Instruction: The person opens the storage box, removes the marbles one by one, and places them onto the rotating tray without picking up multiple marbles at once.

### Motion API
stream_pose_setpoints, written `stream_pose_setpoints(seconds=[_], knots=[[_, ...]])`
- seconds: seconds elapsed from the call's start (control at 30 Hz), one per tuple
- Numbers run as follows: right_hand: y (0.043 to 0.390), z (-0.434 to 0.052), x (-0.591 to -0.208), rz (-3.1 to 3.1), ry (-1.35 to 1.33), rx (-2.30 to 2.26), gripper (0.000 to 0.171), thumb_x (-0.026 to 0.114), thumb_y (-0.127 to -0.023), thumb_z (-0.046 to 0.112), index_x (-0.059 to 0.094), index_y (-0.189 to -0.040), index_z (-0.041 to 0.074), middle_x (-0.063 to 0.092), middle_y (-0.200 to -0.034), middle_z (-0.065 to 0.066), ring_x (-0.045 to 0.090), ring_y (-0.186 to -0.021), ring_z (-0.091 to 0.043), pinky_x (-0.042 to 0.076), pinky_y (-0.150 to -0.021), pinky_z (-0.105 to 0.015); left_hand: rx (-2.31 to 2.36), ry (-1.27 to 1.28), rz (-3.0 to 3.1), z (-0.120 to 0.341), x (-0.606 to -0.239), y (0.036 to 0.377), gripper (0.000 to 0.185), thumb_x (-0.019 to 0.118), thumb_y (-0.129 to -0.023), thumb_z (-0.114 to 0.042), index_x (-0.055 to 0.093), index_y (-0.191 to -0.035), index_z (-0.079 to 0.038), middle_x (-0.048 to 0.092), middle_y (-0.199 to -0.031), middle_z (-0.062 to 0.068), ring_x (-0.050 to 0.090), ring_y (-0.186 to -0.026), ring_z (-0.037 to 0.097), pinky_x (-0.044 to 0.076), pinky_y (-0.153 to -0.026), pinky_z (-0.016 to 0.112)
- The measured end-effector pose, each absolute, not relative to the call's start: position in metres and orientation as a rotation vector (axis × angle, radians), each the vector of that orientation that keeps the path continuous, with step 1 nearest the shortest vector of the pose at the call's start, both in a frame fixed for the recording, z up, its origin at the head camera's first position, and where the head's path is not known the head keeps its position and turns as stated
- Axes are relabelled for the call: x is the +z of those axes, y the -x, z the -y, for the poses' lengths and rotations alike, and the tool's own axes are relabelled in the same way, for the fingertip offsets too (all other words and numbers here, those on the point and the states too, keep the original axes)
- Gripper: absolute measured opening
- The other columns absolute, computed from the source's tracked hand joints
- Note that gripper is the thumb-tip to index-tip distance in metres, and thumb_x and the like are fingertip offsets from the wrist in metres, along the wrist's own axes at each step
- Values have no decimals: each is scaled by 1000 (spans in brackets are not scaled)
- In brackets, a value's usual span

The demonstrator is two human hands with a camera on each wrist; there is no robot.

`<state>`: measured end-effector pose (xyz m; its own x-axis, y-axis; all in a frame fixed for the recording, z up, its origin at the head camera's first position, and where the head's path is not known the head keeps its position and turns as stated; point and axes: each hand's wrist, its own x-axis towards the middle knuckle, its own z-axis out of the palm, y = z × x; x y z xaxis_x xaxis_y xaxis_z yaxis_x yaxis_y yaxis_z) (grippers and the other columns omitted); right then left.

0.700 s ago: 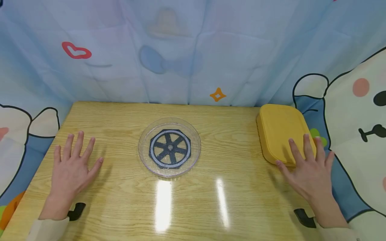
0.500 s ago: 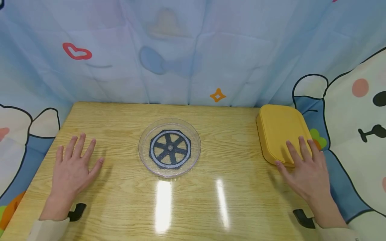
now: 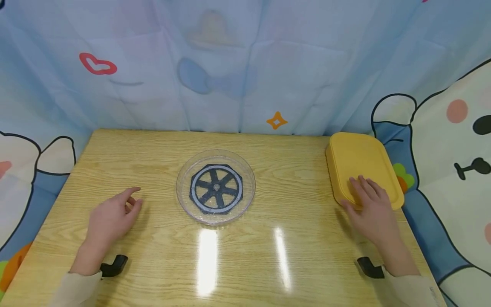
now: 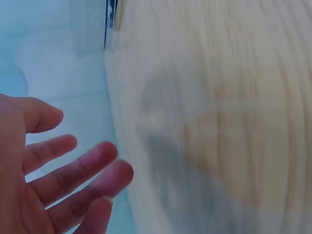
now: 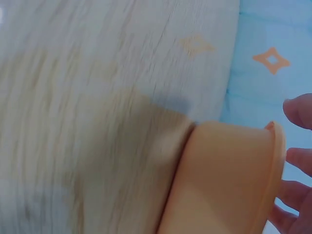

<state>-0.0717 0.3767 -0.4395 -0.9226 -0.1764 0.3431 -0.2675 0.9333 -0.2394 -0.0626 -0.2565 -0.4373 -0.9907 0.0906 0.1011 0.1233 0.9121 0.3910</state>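
Observation:
My left hand (image 3: 115, 215) hovers over the left part of the wooden table (image 3: 299, 170), turned on its edge with fingers loosely bent and nothing in it. The left wrist view shows the left hand (image 4: 58, 180) with spread fingers above the table edge (image 4: 219, 122). My right hand (image 3: 370, 209) lies on the near corner of a yellow lidded box (image 3: 356, 157) at the table's right edge. Its fingers rest on the lid and the thumb is by the box's left side. In the right wrist view the box (image 5: 224, 180) is close, with fingertips (image 5: 298, 109) past its rim.
A clear round plate (image 3: 251, 187) sits at the table's middle with a black spoked wheel-shaped disc (image 3: 216, 189) in it. A light blue printed curtain (image 3: 245, 76) hangs behind and at both sides. Black wrist mounts (image 3: 113, 265) show at both sleeves.
My left hand has lifted off the table, turned on edge and moved right toward the plate. My right hand has slid left and forward along the yellow box, its fingers drawn together.

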Motion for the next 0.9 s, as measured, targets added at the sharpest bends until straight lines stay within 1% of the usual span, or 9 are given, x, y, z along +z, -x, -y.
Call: stream_pose_setpoints(seconds=[0.07,0.13,0.27,0.37,0.5,0.67,0.8,0.9], knots=[[76,-375,-444,2770,-344,405,66,71,-92,29,46,-148,3,42,-147,-30,32,-137,-48,19,-116,-59,-770,161,3007,250,-442,65,40,56,-102,-31,60,-133,-6,70,-97,9,64,-69,15,43,-47,29],[78,-373,-446,2770,-365,394,65,70,-93,29,47,-148,2,43,-146,-30,32,-138,-47,19,-117,-59,-946,158,2998,244,-448,67,40,55,-103,-29,59,-135,-6,70,-96,8,65,-69,16,45,-49,30],[80,-368,-449,2780,-375,385,61,72,-92,19,49,-146,2,44,-146,-29,31,-140,-45,19,-115,-63,-1372,154,2932,231,-459,71,42,55,-104,-24,53,-141,-6,70,-94,9,66,-69,18,51,-58,29],[80,-365,-449,2801,-356,354,61,71,-91,10,48,-147,4,45,-146,-26,32,-142,-41,19,-112,-69,-1651,150,2856,222,-464,75,45,55,-104,-21,46,-146,-5,69,-94,13,67,-70,22,54,-61,30],[80,-360,-447,2830,-367,290,62,68,-91,4,46,-149,5,47,-146,-22,34,-142,-37,24,-106,-73,-1861,155,2796,211,-466,79,51,55,-104,-16,39,-152,-8,69,-96,18,68,-72,27,56,-60,32],[76,-346,-442,2847,-381,235,63,70,-89,2,48,-148,4,50,-144,-21,39,-138,-39,29,-101,-76,-1955,162,2776,201,-469,85,58,55,-104,-13,32,-157,-16,69,-100,19,68,-72,29,56,-57,33],[70,-334,-443,2818,-398,202,64,72,-86,2,50,-146,4,52,-142,-21,43,-135,-40,32,-98,-76,-1992,151,2759,196,-470,88,63,57,-103,-16,28,-159,-23,70,-100,19,69,-71,30,55,-53,33],[65,-324,-444,2787,-409,182,62,73,-84,2,53,-143,3,54,-139,-21,46,-132,-40,34,-95,-77,-1987,158,2758,195,-471,90,65,57,-103,-17,26,-160,-23,69,-98,19,69,-68,29,54,-51,32]])
